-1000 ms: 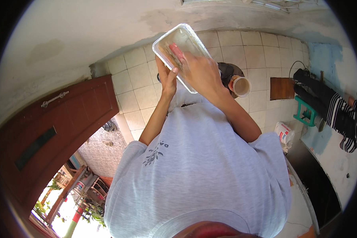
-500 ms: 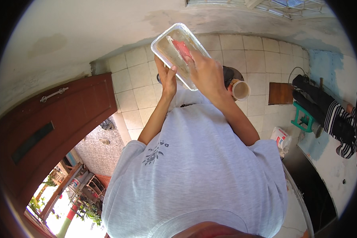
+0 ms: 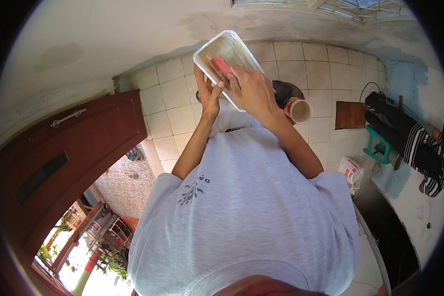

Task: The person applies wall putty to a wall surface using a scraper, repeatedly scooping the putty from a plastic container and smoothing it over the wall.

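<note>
I hold a clear rectangular plastic container (image 3: 219,48) tilted in front of my chest. My left hand (image 3: 210,94) grips its lower left edge, thumb on the rim. My right hand (image 3: 252,92) reaches into it from the right and presses a pink sponge (image 3: 222,67) against the inside. The fingers cover part of the sponge. My grey shirt (image 3: 246,212) fills the lower half of the view.
Pale floor tiles (image 3: 172,93) lie below. An orange cup (image 3: 300,110) and a dark round pot (image 3: 283,91) stand just right of my hands. A brown wooden door (image 3: 59,148) stands open at left. At right are a brown board (image 3: 350,114), a green stool (image 3: 380,147), a white packet (image 3: 351,170) and a person in striped clothes (image 3: 424,148).
The container has shifted a little up and to the left. My right hand has slid down toward its lower end, so more of the pink sponge shows.
</note>
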`<act>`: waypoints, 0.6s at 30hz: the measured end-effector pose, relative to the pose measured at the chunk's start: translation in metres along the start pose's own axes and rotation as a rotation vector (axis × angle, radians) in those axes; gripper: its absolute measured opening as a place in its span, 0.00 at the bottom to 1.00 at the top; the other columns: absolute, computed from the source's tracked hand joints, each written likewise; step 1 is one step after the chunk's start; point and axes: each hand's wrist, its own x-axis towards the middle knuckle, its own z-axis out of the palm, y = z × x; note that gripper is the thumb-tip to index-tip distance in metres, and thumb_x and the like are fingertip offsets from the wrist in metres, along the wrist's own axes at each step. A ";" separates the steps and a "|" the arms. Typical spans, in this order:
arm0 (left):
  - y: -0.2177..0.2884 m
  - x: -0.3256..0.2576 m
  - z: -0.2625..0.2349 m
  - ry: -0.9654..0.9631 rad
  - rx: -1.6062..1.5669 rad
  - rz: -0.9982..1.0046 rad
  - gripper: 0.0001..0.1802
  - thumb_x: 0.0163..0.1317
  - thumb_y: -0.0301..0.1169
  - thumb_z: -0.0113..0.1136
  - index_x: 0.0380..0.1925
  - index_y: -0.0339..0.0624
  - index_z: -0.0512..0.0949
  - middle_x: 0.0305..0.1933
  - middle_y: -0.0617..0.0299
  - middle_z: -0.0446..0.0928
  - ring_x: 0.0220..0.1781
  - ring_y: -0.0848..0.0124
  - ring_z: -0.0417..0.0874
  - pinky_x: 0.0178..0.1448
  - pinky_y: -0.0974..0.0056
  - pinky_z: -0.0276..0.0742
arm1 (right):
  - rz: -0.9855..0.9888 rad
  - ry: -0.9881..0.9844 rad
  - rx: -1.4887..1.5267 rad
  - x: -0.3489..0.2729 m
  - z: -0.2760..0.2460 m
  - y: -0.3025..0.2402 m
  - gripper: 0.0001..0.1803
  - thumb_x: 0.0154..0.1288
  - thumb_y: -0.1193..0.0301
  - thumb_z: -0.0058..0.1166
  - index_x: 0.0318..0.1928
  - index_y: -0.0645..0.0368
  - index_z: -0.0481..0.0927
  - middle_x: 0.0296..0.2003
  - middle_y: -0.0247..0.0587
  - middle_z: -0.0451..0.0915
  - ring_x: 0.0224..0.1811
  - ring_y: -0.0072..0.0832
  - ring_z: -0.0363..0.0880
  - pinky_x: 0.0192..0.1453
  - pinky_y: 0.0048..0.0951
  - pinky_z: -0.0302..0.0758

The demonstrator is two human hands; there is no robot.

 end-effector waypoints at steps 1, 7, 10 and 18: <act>0.000 0.000 0.001 0.021 -0.007 0.024 0.59 0.55 0.44 0.70 0.80 0.41 0.45 0.81 0.52 0.49 0.82 0.53 0.53 0.83 0.48 0.51 | -0.013 0.071 -0.011 -0.002 -0.001 -0.003 0.10 0.69 0.68 0.56 0.43 0.62 0.81 0.27 0.57 0.83 0.31 0.56 0.83 0.36 0.52 0.78; 0.004 -0.003 0.006 0.001 -0.028 0.022 0.58 0.56 0.44 0.68 0.80 0.42 0.44 0.82 0.52 0.48 0.82 0.54 0.52 0.84 0.48 0.50 | 0.051 0.156 0.053 -0.005 -0.005 0.005 0.08 0.69 0.67 0.56 0.39 0.60 0.80 0.25 0.54 0.82 0.29 0.54 0.82 0.35 0.50 0.78; 0.003 -0.008 0.004 0.007 -0.065 0.033 0.58 0.57 0.44 0.68 0.80 0.42 0.44 0.82 0.52 0.48 0.82 0.55 0.52 0.83 0.48 0.50 | 0.022 0.114 0.139 -0.014 -0.010 -0.002 0.09 0.70 0.67 0.55 0.40 0.60 0.80 0.25 0.53 0.82 0.28 0.54 0.82 0.34 0.51 0.77; 0.009 -0.003 0.013 -0.009 -0.094 0.011 0.57 0.58 0.46 0.68 0.80 0.40 0.46 0.78 0.52 0.56 0.80 0.57 0.58 0.81 0.50 0.55 | -0.042 0.060 0.011 -0.005 0.023 0.015 0.10 0.68 0.68 0.55 0.41 0.63 0.80 0.24 0.56 0.82 0.26 0.53 0.84 0.33 0.51 0.78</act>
